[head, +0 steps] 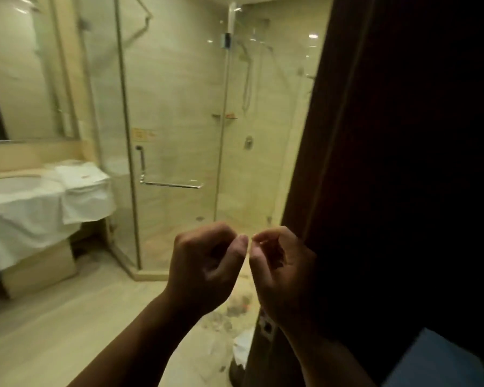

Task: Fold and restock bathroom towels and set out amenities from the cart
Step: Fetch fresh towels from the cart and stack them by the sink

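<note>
From the bathroom doorway I hold my left hand (207,263) and right hand (282,266) up, fingers curled on nothing visible, with folded white towels (81,177) already stacked on the worktop (9,174) by the sink (11,185), so I judge amenities remain.

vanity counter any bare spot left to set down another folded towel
Crowded: folded towels fill the right end of the counter, and a white cloth drapes its front edge beside the sink. Bare: the towel bar on the shower door, and the floor in front of both.
</note>
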